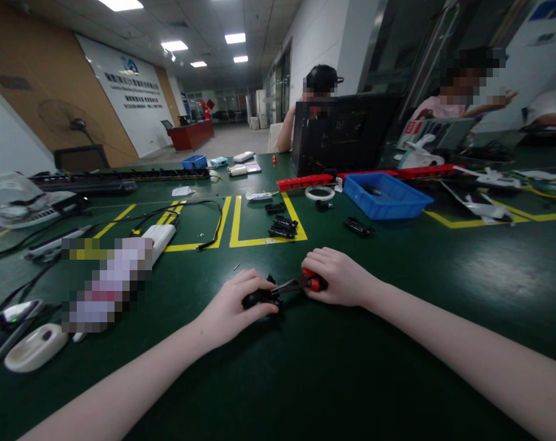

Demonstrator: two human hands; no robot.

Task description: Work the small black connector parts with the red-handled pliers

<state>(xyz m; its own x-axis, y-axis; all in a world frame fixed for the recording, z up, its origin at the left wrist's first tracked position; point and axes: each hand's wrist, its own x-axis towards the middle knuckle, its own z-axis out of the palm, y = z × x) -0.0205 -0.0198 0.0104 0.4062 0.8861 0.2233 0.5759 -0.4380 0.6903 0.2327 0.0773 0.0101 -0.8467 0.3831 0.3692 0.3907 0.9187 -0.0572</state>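
Observation:
On the green table, my left hand is closed around a small black plastic part, with thumb and fingers on either side of it. My right hand grips red-handled pliers whose dark jaws point left and reach the black part. Whether the jaws are closed on a piece of it is too small to tell. A short metal pin lies just beyond my left hand. Farther off, several similar black parts sit inside a yellow-taped square, and another black part lies to their right.
A blue tray holding dark pieces stands at back right, next to a white tape ring. Red strips and a black case lie behind. Cables and a white power strip occupy the left. Other people sit across the table.

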